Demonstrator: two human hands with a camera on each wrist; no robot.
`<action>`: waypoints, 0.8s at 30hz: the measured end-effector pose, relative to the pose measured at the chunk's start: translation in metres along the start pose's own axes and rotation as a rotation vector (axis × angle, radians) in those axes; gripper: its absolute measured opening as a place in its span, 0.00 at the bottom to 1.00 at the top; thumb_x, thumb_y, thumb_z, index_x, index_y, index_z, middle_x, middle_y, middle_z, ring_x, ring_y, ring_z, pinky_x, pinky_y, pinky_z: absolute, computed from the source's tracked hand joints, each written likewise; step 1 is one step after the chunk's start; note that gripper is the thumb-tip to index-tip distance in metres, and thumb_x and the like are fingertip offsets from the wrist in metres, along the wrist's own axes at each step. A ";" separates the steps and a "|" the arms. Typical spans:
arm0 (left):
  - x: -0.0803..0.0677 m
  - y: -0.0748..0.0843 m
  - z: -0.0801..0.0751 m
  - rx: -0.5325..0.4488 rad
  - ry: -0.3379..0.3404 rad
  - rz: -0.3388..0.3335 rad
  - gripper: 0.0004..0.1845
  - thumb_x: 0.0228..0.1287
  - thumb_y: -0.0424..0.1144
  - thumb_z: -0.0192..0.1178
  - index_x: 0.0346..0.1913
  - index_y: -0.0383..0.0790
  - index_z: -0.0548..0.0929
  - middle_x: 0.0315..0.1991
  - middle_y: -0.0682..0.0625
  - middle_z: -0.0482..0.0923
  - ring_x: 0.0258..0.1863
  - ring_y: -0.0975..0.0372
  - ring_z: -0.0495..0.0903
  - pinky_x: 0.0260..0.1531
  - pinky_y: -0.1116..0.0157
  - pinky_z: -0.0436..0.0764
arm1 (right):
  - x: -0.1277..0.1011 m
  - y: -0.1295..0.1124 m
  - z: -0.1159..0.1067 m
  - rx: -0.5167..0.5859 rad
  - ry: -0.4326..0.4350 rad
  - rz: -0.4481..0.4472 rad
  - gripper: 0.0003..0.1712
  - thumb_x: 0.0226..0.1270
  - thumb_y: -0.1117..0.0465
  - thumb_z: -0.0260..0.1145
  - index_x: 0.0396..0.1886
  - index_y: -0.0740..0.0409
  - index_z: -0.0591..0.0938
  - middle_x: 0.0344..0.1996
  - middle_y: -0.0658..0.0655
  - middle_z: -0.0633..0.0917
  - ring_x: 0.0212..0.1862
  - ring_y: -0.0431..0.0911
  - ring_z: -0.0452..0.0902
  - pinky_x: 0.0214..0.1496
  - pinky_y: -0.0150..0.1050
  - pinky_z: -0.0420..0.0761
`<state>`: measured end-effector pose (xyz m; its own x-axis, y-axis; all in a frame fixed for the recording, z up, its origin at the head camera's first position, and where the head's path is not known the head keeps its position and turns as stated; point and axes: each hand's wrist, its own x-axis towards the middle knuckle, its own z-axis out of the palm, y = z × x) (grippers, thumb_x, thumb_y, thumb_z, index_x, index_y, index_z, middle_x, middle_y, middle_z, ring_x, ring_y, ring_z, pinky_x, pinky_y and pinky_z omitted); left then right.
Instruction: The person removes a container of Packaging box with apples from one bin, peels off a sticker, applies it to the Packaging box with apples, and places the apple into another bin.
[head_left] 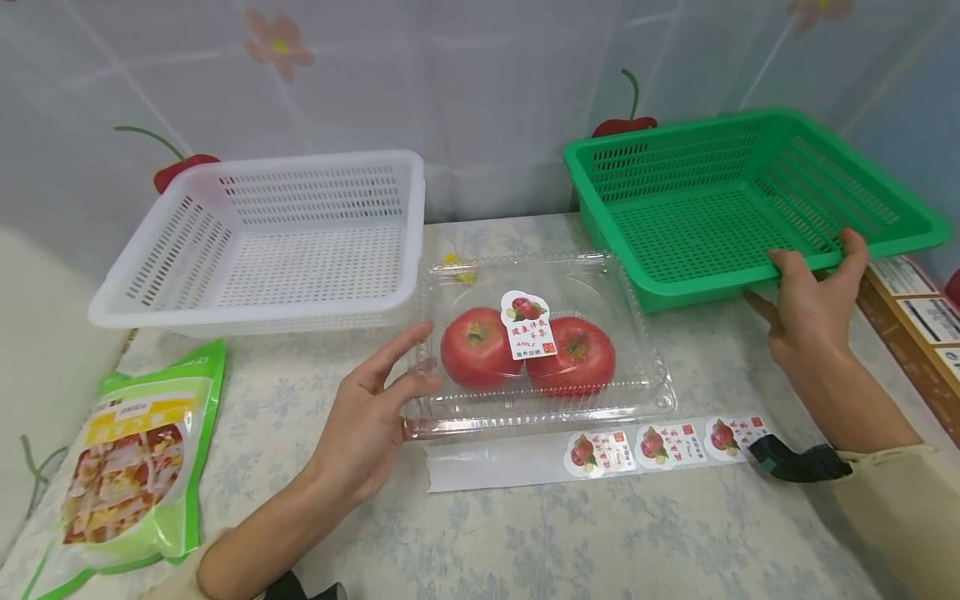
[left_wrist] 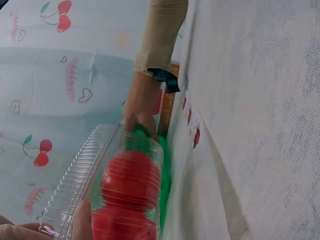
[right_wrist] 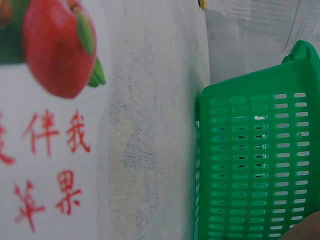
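My left hand holds the left edge of a clear plastic clamshell box, thumb and forefinger at its side. Two red apples lie inside, and an apple sticker is on the lid. In the left wrist view the same box shows side-on, with fingertips against its edge. Over on the right, my right hand grips the front rim of a green plastic basket, which has nothing in it. The right wrist view shows that basket's slotted wall and a bit of the hand at the corner.
A white basket stands at the back left, against the curtain. In front of it lies a green food packet. A strip of apple stickers lies before the box. At the right edge is a brown-edged printed box.
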<state>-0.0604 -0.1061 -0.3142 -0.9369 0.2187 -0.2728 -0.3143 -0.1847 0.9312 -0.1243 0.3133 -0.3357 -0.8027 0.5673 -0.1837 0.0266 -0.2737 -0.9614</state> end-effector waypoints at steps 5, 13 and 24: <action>-0.009 0.001 0.000 -0.009 0.005 -0.027 0.33 0.64 0.25 0.55 0.71 0.51 0.70 0.73 0.62 0.54 0.69 0.58 0.64 0.36 0.62 0.84 | -0.001 0.002 -0.001 -0.003 -0.014 0.000 0.44 0.72 0.57 0.61 0.74 0.24 0.47 0.75 0.40 0.39 0.71 0.43 0.55 0.72 0.55 0.56; -0.021 0.005 0.000 0.017 -0.018 -0.004 0.32 0.64 0.26 0.55 0.70 0.52 0.70 0.73 0.60 0.52 0.69 0.57 0.63 0.52 0.60 0.79 | -0.001 0.002 -0.002 0.041 -0.017 -0.001 0.47 0.69 0.59 0.65 0.74 0.24 0.49 0.74 0.40 0.40 0.71 0.42 0.56 0.73 0.55 0.55; -0.028 0.014 -0.003 -0.001 0.006 0.045 0.31 0.64 0.26 0.57 0.71 0.46 0.70 0.72 0.60 0.55 0.68 0.58 0.65 0.46 0.69 0.79 | 0.000 0.000 -0.004 0.086 -0.010 0.013 0.49 0.65 0.62 0.69 0.74 0.25 0.52 0.72 0.40 0.45 0.68 0.42 0.60 0.70 0.52 0.59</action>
<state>-0.0386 -0.1181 -0.2945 -0.9511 0.2039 -0.2320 -0.2717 -0.1952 0.9424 -0.1223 0.3166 -0.3361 -0.8088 0.5555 -0.1931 -0.0140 -0.3464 -0.9380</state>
